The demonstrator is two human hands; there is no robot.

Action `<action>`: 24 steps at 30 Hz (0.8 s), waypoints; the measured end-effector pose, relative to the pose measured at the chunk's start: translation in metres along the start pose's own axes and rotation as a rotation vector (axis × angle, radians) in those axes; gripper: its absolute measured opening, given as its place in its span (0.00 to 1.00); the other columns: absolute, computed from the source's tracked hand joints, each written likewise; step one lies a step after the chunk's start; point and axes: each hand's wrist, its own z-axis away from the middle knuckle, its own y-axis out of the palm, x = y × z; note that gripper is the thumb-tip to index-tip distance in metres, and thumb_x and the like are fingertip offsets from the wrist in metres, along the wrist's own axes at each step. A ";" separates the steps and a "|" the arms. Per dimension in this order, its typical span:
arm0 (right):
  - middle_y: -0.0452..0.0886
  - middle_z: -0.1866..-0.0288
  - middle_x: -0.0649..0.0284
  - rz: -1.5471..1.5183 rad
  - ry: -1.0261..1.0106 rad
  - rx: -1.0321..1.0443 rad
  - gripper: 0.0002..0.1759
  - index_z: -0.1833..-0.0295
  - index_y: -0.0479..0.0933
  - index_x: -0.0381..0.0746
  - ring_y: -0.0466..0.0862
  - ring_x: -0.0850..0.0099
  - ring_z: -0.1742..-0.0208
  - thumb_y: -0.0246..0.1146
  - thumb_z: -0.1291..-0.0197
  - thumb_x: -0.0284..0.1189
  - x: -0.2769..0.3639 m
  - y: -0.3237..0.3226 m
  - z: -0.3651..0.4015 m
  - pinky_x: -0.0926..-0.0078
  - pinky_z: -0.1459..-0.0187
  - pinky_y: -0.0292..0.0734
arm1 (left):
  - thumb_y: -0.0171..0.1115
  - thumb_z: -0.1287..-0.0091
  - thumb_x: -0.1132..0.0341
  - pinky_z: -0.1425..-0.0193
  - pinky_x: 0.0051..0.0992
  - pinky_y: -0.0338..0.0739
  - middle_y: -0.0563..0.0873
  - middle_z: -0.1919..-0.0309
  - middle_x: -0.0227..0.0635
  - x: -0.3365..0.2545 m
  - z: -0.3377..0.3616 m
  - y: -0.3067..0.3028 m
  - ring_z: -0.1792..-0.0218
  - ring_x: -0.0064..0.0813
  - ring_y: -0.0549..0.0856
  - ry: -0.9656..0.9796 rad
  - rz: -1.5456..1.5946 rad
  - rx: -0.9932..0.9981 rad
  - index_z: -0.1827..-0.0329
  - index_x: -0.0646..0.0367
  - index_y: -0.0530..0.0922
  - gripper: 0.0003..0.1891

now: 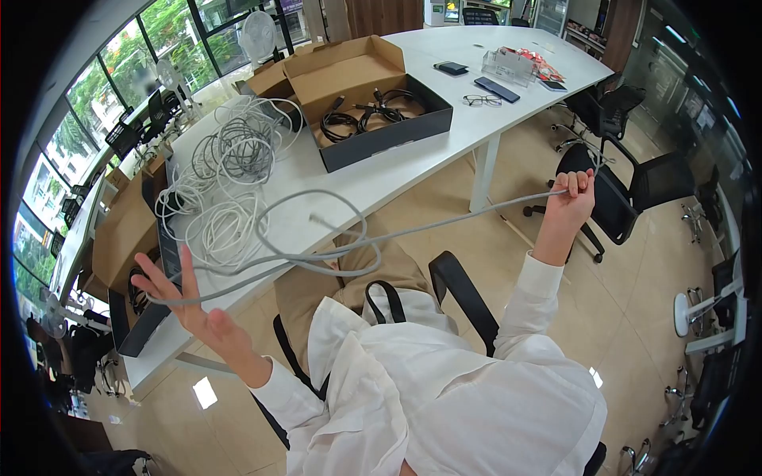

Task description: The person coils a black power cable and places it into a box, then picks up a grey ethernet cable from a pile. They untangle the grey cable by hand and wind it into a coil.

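A grey cable [492,208] stretches across my lap between my two hands. My right hand [573,198] is raised at the right with its fingers closed around the cable, and a short end sticks up above the fist. At the left, my left hand [194,305] has its fingers spread wide, with the cable passing around them. Loose loops of the cable hang between the hands, in front of the table edge. Near my left hand lies a tangled pile of white cables [222,226], with grey coiled cables [238,147] behind it.
On the white table [381,174] stands an open box [389,135] with black cables inside. Another open box [131,238] is at the left edge. Farther back are glasses [482,101], a phone [498,89] and a clear holder [508,67]. Office chairs [667,182] stand at right.
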 end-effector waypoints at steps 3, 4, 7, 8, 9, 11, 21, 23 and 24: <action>0.61 0.76 0.73 0.020 0.063 0.093 0.10 0.51 0.70 0.38 0.58 0.84 0.83 0.47 0.23 0.32 -0.009 0.004 -0.004 0.81 0.76 0.59 | 0.29 0.33 0.25 0.23 0.57 0.36 0.55 0.22 0.47 -0.007 -0.001 0.008 0.22 0.58 0.46 0.016 -0.283 -0.070 0.32 0.50 0.75 0.45; 0.61 0.77 0.74 0.052 0.087 0.137 0.10 0.51 0.71 0.38 0.57 0.84 0.84 0.47 0.23 0.32 -0.013 0.007 -0.004 0.82 0.76 0.59 | 0.32 0.33 0.25 0.23 0.58 0.37 0.56 0.22 0.47 -0.009 -0.001 0.006 0.23 0.60 0.48 0.022 -0.345 -0.070 0.29 0.50 0.72 0.44; 0.58 0.80 0.75 0.211 0.219 0.259 0.12 0.48 0.75 0.37 0.56 0.86 0.85 0.49 0.24 0.31 -0.031 0.021 -0.003 0.83 0.78 0.58 | 0.44 0.34 0.28 0.23 0.56 0.44 0.57 0.23 0.51 -0.004 -0.001 0.010 0.24 0.58 0.54 0.081 -0.116 -0.171 0.22 0.48 0.55 0.45; 0.57 0.81 0.76 0.273 0.280 0.302 0.13 0.47 0.76 0.36 0.55 0.86 0.86 0.49 0.25 0.31 -0.040 0.026 -0.002 0.83 0.79 0.57 | 0.49 0.34 0.29 0.23 0.55 0.47 0.58 0.24 0.53 -0.001 -0.001 0.013 0.24 0.57 0.56 0.106 0.022 -0.221 0.19 0.48 0.48 0.48; 0.57 0.82 0.76 0.325 0.347 0.353 0.13 0.47 0.76 0.36 0.54 0.86 0.86 0.50 0.25 0.30 -0.049 0.030 0.001 0.83 0.80 0.57 | 0.54 0.36 0.32 0.24 0.53 0.52 0.58 0.25 0.55 -0.001 -0.001 0.014 0.26 0.56 0.60 0.108 0.108 -0.194 0.19 0.47 0.43 0.50; 0.55 0.84 0.77 0.420 0.498 0.473 0.14 0.45 0.77 0.34 0.53 0.87 0.88 0.51 0.26 0.30 -0.073 0.039 0.012 0.83 0.81 0.56 | 0.64 0.38 0.37 0.27 0.49 0.61 0.58 0.26 0.58 -0.007 0.001 0.016 0.29 0.55 0.67 0.102 0.260 -0.142 0.19 0.46 0.32 0.58; 0.78 0.69 0.66 0.989 0.553 1.240 0.13 0.46 0.81 0.36 0.74 0.80 0.72 0.59 0.34 0.24 -0.198 0.047 0.074 0.82 0.71 0.66 | 0.68 0.44 0.74 0.63 0.17 0.69 0.81 0.66 0.33 -0.030 0.012 0.029 0.74 0.17 0.71 -0.339 0.537 -0.022 0.24 0.62 0.56 0.44; 0.81 0.61 0.60 1.093 0.174 1.357 0.15 0.45 0.80 0.35 0.80 0.72 0.64 0.61 0.37 0.23 -0.214 0.049 0.105 0.76 0.63 0.74 | 0.66 0.43 0.74 0.63 0.18 0.69 0.81 0.68 0.31 -0.026 0.009 0.030 0.73 0.17 0.72 -0.365 0.453 -0.029 0.24 0.62 0.57 0.42; 0.79 0.48 0.53 1.134 -0.260 1.372 0.20 0.42 0.79 0.36 0.79 0.59 0.48 0.64 0.41 0.22 -0.220 0.053 0.120 0.66 0.46 0.73 | 0.66 0.43 0.74 0.63 0.19 0.70 0.80 0.69 0.30 -0.024 0.007 0.030 0.73 0.16 0.72 -0.375 0.414 -0.030 0.24 0.62 0.58 0.41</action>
